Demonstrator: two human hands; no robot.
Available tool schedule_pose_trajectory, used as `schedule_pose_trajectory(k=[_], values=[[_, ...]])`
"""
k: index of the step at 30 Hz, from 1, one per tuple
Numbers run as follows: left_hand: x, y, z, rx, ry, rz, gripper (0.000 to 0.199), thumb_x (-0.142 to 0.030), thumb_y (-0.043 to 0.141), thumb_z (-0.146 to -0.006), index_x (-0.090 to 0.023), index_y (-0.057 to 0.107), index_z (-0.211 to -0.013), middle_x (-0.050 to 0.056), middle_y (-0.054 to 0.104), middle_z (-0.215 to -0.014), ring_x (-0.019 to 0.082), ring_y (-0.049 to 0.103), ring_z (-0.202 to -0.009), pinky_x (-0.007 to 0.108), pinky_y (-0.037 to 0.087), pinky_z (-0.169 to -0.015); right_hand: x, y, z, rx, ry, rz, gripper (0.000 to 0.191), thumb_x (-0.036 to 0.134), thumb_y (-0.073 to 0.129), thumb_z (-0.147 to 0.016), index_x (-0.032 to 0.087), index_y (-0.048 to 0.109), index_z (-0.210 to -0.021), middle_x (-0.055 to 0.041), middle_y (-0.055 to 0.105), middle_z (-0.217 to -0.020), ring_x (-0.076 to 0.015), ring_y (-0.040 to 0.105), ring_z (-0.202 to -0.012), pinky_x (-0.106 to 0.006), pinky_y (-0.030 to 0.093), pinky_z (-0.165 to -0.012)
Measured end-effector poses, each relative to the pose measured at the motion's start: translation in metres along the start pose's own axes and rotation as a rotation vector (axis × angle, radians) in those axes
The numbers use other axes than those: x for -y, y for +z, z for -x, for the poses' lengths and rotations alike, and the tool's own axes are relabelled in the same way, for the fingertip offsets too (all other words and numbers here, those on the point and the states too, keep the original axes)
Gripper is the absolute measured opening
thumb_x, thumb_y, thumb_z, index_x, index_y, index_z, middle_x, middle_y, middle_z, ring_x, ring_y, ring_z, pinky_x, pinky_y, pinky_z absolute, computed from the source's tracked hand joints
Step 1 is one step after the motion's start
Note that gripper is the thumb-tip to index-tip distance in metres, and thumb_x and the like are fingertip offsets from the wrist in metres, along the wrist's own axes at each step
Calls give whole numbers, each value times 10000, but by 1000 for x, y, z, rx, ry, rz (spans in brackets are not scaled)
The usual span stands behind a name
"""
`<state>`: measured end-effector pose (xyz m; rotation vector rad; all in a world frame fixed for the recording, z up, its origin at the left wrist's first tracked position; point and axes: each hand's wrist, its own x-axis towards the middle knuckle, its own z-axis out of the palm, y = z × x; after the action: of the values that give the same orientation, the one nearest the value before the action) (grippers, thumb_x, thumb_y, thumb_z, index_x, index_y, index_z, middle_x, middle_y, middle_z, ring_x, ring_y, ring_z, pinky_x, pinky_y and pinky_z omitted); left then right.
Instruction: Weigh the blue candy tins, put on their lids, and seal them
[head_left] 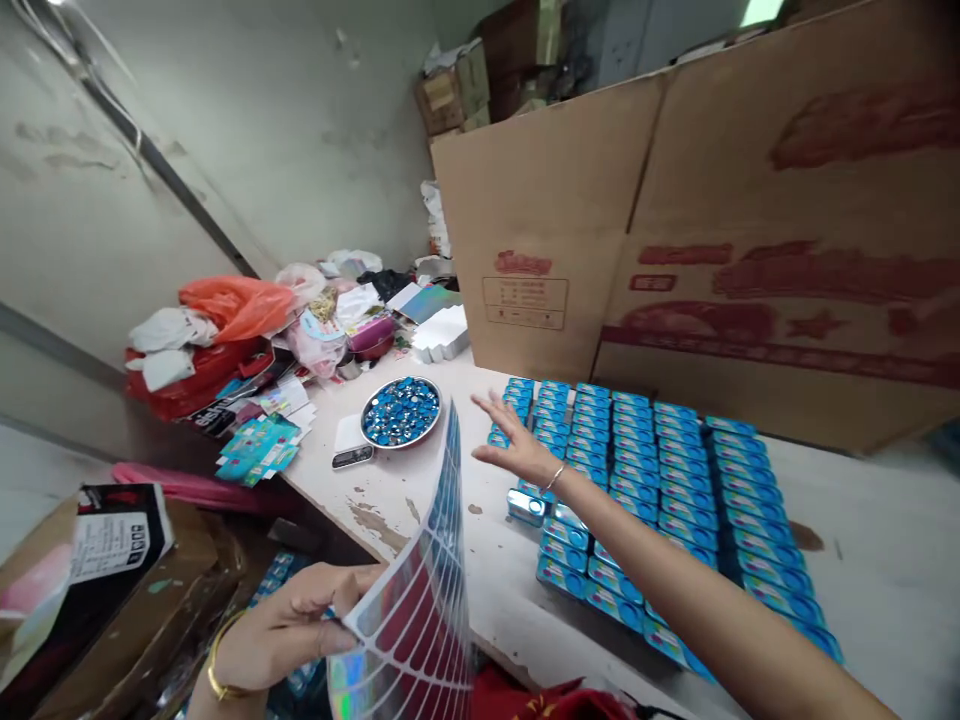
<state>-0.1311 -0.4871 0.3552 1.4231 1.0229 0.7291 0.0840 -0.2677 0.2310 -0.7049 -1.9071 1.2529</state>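
My left hand (300,625) pinches the edge of a curved sheet of clear stickers (420,590), which has a grid of cut lines and a rainbow sheen. Fingers spread, my right hand (517,445) reaches over the table beside the rows of small blue boxes (626,440) and holds nothing. Just below it lies one box with a silvery face (526,507), apart from the sheet. Most boxes carry a printed blue label and stand packed in several columns, some hidden behind my right forearm.
A round metal bowl (438,420) of small blue and silver pieces rests on a white scale (349,440). Tall cardboard (555,200) walls the table's back. Bags (240,305) and flattened cartons (259,447) crowd the left; an open carton (135,600) stands lower left.
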Motion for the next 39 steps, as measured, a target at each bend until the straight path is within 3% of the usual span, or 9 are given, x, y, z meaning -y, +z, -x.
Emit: schedule_pose_trajectory(k=[4,7,10,12,14,18,22,29,39], values=[[1,14,8,-115,-8,0,310,-345,654,-789,-150,488,-615,33,575,-679,152,522,-684,275,434,-661,-3,-11,45,-27,43,-206,588,619,632,-736,209,570,-1154,-70,628,-1068,-222,571,-1035,-411,417,-970],[11,13,5,-204,-145,-81,314,-398,682,-762,-153,525,-641,53,615,-735,168,555,-695,281,462,-646,-6,-28,71,-177,96,-265,440,637,554,-785,197,548,-777,12,523,-702,-142,500,-665,-284,444,-640],[10,17,-26,-436,-204,-365,302,-454,689,-742,-184,640,-869,110,659,-990,263,609,-950,359,506,-797,11,-55,80,-282,48,-161,437,576,439,-886,211,419,-646,42,374,-602,-113,376,-565,-255,341,-548],[-2,28,-62,-679,-13,-636,505,-484,692,-729,-230,592,-1154,118,587,-1239,304,494,-1227,430,431,-998,34,-72,78,-267,-53,5,409,491,410,-933,208,411,-637,34,384,-615,-117,390,-589,-260,331,-584],[-19,44,-103,-736,257,-903,642,-484,654,-771,-240,460,-1333,116,450,-1417,300,311,-1389,497,258,-1134,63,-85,75,-181,-152,187,381,412,402,-958,202,439,-642,23,425,-625,-122,421,-619,-263,328,-620],[-44,74,-174,-418,599,-1126,427,-404,607,-844,-238,553,-1234,90,587,-1266,255,496,-1247,489,278,-1123,105,-106,79,-17,-271,367,306,319,418,-969,188,513,-709,12,502,-656,-120,443,-640,-250,320,-624],[-42,93,-222,-144,623,-913,324,-286,513,-918,-201,558,-1227,58,683,-973,136,634,-871,275,496,-841,104,-142,105,-93,-191,390,162,339,506,-931,189,562,-955,-1,560,-775,-125,483,-683,-240,359,-638],[-16,126,-309,89,392,-678,220,-356,588,-864,-162,676,-919,31,655,-801,125,563,-723,239,435,-681,46,-211,155,-159,15,479,210,392,594,-871,184,582,-902,-36,577,-835,-156,512,-760,-278,406,-694],[62,160,-464,276,200,-592,251,-371,507,-864,-164,589,-750,13,562,-755,140,498,-733,260,394,-704,-74,-294,163,-200,297,383,225,306,481,-932,188,612,-793,-51,650,-814,-182,589,-788,-306,428,-741]])
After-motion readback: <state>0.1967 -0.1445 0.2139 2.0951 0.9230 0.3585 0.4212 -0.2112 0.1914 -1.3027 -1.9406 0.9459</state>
